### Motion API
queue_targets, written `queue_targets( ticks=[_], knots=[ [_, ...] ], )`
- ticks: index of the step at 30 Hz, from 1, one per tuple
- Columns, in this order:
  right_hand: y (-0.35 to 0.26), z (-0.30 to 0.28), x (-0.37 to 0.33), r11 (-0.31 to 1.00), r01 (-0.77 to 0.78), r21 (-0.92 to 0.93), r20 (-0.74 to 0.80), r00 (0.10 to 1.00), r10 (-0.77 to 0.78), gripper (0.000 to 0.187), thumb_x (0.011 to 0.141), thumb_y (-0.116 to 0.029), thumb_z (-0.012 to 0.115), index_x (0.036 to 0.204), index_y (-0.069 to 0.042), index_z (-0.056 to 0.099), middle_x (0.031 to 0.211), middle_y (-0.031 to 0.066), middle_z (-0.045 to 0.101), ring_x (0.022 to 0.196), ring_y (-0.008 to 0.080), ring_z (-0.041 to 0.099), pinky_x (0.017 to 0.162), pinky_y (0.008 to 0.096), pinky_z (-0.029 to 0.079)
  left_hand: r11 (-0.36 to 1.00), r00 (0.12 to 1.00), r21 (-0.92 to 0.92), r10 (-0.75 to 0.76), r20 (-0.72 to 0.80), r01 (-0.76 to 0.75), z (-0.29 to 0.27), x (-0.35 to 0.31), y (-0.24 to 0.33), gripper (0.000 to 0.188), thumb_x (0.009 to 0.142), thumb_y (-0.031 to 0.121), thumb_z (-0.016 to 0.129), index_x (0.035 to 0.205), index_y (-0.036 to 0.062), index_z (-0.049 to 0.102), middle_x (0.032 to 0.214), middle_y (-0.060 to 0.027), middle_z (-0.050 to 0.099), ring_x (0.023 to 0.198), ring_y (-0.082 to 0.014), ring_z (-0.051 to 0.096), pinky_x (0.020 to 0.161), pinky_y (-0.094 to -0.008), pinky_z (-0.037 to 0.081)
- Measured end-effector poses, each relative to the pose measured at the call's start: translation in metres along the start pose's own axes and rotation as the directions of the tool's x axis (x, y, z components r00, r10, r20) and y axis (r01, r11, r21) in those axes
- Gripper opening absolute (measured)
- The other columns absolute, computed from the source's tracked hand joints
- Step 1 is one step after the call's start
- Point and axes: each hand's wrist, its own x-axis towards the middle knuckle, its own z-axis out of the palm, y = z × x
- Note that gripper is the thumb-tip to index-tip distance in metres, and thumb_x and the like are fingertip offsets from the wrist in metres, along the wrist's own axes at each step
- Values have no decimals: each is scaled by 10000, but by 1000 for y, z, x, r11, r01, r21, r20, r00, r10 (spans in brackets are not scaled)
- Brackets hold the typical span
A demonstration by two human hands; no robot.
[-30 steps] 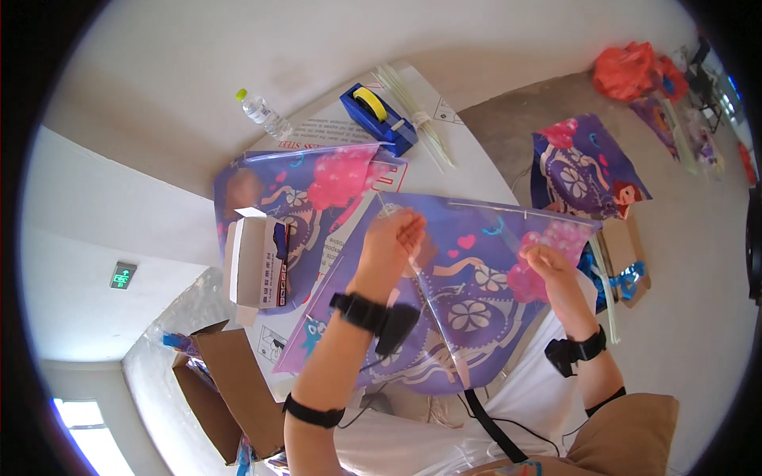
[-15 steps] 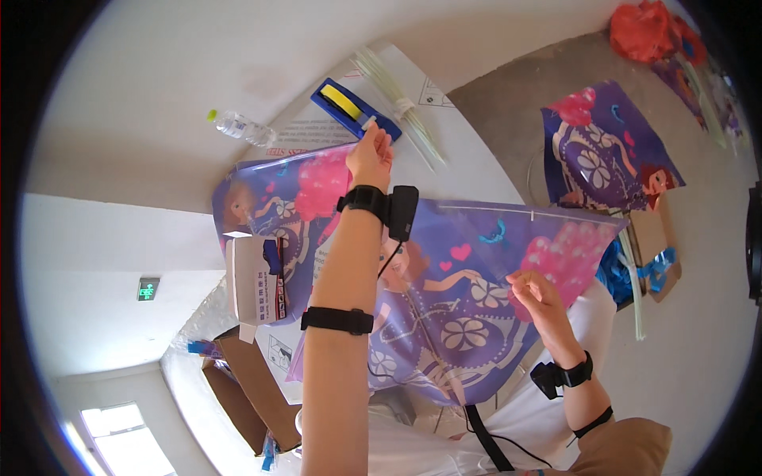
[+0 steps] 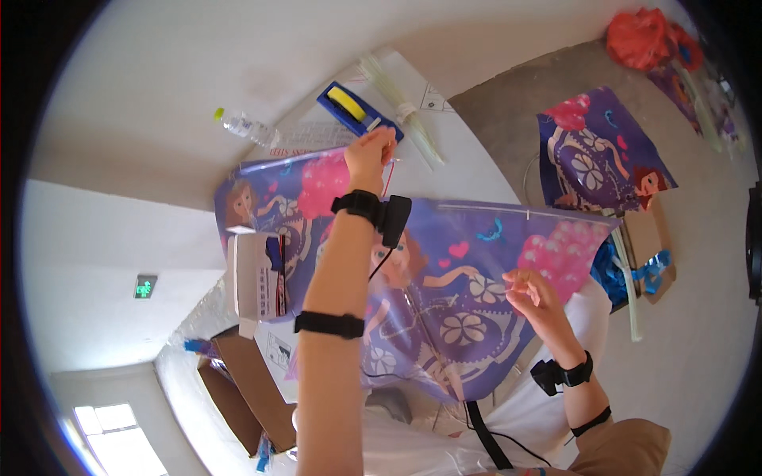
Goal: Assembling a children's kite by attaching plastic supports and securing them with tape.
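Observation:
A blue tape dispenser [image 3: 349, 111] with a yellow roll sits on the board at the far side. At its near end is my left hand [image 3: 370, 157], its fingers drawn together; anything between them is too small to make out. A purple printed plastic kite sheet [image 3: 452, 293], with a figure, hearts and pink balloons, spreads across my lap and the board edge. Over its right part hovers my right hand [image 3: 533, 295], thumb and fingertips pinched, their contents unclear. A second printed sheet [image 3: 270, 194] lies farther left, partly behind my left forearm.
A bundle of pale thin rods [image 3: 405, 111] lies right of the dispenser. Left are a clear bottle [image 3: 244, 125], a white carton [image 3: 258, 274] and a brown cardboard box [image 3: 250, 389]. Another printed sheet [image 3: 591, 159] rests at right, above an open box with blue material [image 3: 611, 274].
My left hand has shifted slightly at the dispenser's near end, and a thin pink line now shows beside its wrist. My right hand stays nearly still, still pinched. The view has tilted slightly.

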Motion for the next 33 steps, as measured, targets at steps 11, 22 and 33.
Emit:
queue_targets(
  ticks=[11, 22, 33],
  knots=[
    [-114, 20, -48, 984, 113, -138, 403, 914, -48, 121, 923, -74, 638, 983, -36, 540, 987, 45, 549, 1004, 137, 551, 879, 290, 447, 708, 722, -143, 679, -131, -692, -173, -369, 197, 282, 1005, 194, 521, 1244, 45, 528, 1053, -78, 591, 947, -214, 575, 858, -340, 466],
    [-165, 189, -61, 855, 284, -434, 761, 623, 179, 164, 878, 6, 656, 1002, -40, 560, 904, 27, 606, 861, 102, 585, 800, 254, 477, 418, 430, -196, 593, -681, -887, -308, -585, 50, 212, 1040, 203, 440, 1154, 52, 536, 1175, -156, 569, 1093, -257, 525, 935, -390, 424],
    [-96, 259, 93, 723, 132, -679, 582, 696, 420, 256, 830, -49, 681, 1066, -10, 590, 869, 42, 639, 723, 94, 618, 613, 229, 476, 515, 524, -302, 365, -769, -802, -365, -454, -34, 82, 979, 82, 571, 1062, 80, 570, 984, -54, 592, 903, -138, 552, 815, -284, 463]
  ],
)
